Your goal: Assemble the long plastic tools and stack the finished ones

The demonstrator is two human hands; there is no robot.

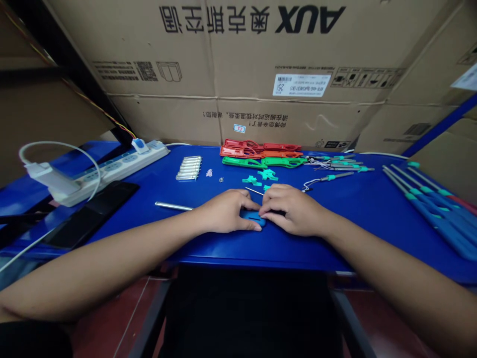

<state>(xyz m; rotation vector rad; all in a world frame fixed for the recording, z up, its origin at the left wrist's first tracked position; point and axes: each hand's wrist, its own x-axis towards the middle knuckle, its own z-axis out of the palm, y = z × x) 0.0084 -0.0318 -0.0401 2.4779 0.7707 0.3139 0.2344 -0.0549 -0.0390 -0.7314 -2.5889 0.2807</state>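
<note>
My left hand [233,211] is closed around a blue plastic soldering iron handle [254,217] with a dark slot in its face, held low over the table's front part. A metal tube [173,205] sticks out to the left from behind my left wrist; whether it joins the handle is hidden. My right hand [290,209] has its fingers pinched together at the handle's right end, and anything small between the fingertips cannot be made out. Just beyond the hands, a thin metal rod [254,191] points toward my right fingers. Small green plastic pieces [268,174] lie behind them.
Red [276,147], orange and green handle shells [244,162] line the back, beside wired heating elements [335,176]. Several blue-handled irons [439,209] lie right. Glass-like tubes [189,168] and tiny parts [209,173] sit left of centre. A power strip [112,171] and black phone [93,214] occupy the left.
</note>
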